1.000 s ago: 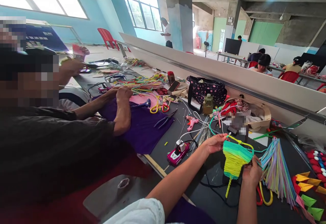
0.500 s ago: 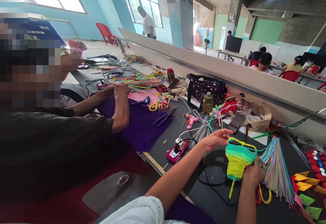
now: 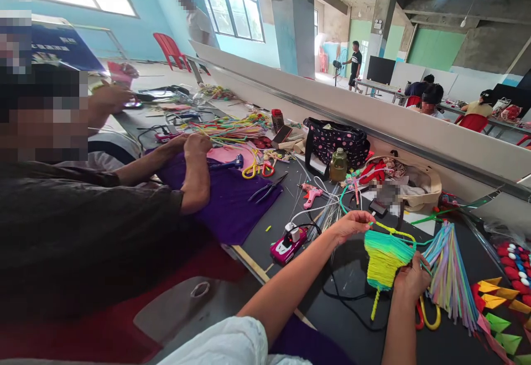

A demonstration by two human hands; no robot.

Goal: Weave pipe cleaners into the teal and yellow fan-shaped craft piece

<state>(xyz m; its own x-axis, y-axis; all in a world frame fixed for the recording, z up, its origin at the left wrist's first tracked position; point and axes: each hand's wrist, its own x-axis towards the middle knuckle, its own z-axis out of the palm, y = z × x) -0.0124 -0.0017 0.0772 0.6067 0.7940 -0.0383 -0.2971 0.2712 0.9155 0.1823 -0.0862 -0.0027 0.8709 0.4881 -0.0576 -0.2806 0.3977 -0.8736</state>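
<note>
A yarn-wrapped piece [image 3: 384, 260], yellow below and turquoise above, hangs over the dark table with a twisted yellow stem pointing down. Its top carries a yellow twisted rim. My left hand [image 3: 352, 227] pinches that rim at the upper left corner, fingers closed. On the right edge, my right hand [image 3: 412, 282] grips the piece, a green strand showing by the fingers. A turquoise strand runs from the piece toward a fan of pastel strips [image 3: 452, 285] on the right. Partly hidden behind my right wrist lie scissors [image 3: 433, 318] with yellow and red handles.
A pink glue gun [image 3: 311, 194], a magenta power strip [image 3: 289, 246] with cables, and pliers [image 3: 269, 188] lie to the left. A bottle [image 3: 338, 166] and a dotted bag [image 3: 338, 144] stand along the partition. Folded paper pieces [image 3: 498, 293] sit far right. A co-worker's arm [image 3: 196, 171] is at left.
My left fingers, spread before, now close on the rim's corner. The piece shifts slightly left. In the background one person has moved left and another appears near the fan.
</note>
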